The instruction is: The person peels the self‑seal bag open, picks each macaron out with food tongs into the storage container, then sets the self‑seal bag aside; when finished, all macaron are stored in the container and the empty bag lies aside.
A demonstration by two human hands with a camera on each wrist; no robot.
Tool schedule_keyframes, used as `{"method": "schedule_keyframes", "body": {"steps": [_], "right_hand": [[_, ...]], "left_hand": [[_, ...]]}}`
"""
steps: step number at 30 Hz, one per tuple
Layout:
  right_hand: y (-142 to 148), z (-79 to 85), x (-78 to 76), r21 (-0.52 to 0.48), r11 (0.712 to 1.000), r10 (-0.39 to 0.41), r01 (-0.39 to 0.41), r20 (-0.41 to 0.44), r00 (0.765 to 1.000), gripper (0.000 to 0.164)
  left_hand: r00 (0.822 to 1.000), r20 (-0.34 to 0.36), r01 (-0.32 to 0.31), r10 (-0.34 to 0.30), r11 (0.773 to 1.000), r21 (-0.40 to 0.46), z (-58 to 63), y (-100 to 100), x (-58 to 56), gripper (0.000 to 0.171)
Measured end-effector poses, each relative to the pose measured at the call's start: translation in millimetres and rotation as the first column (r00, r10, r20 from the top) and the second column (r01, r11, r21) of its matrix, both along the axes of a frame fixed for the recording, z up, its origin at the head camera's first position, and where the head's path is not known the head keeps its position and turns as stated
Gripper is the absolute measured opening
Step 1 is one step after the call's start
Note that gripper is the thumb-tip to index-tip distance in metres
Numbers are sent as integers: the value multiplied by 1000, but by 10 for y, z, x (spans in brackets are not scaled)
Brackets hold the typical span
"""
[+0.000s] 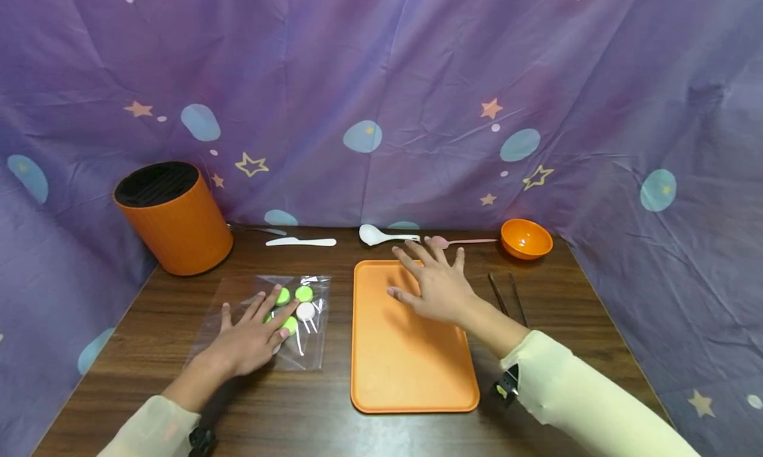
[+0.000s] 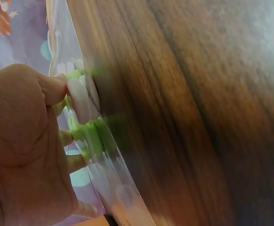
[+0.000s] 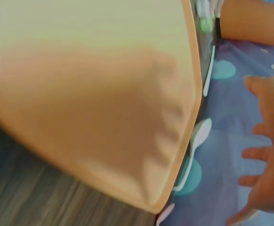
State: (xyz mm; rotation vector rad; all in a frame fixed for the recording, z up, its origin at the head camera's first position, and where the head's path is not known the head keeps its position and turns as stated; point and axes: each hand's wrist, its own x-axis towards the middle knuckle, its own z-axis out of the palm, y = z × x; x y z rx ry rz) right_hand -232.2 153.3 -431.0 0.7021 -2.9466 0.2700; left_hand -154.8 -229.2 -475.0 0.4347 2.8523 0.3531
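In the head view, the left hand (image 1: 246,341) lies over a clear plastic bag (image 1: 308,359), its fingers spread. Inside the bag are several round green pieces (image 1: 304,294) and white pieces (image 1: 306,311); the hand covers part of them. The left wrist view shows the thumb against a white piece (image 2: 83,101), with green pieces (image 2: 93,134) by the other fingers. The right hand (image 1: 442,290), fingers spread and holding nothing, hovers above an orange tray (image 1: 411,371). Its shadow falls on the tray in the right wrist view.
An orange knife block (image 1: 179,235) stands at the back left. Along the curtain lie a white knife (image 1: 301,242), a white ladle (image 1: 372,235) and a pink spoon (image 1: 471,241). An orange bowl (image 1: 526,239) sits back right. Two dark sticks (image 1: 498,293) lie right of the tray.
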Motion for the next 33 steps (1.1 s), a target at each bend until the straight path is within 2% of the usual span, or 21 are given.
{"method": "schedule_keyframes", "body": {"steps": [3,10,20,25,33], "right_hand": [[-136,-35,-73,-5,998,59,-59,18,998,78],[-478,-86,-219,-8,992,128,-127,62,990,69],[-1048,-227,-430,-93,969,237,-228,103,966,40],[-1272,-298,-506,-98,974,215,-203,140,966,26],[-1518,-389,-595,-79,985,168,-156,183,969,20]], "left_hand": [[1000,-7,2,-2,1000,-3,10,-14,-2,60],[1000,-25,-7,7,1000,-2,28,-33,0,59],[1000,-17,-11,11,1000,11,30,-43,14,59],[1000,-13,-17,18,1000,17,19,-43,19,59],[1000,-16,-17,17,1000,3,-2,-58,22,59]]}}
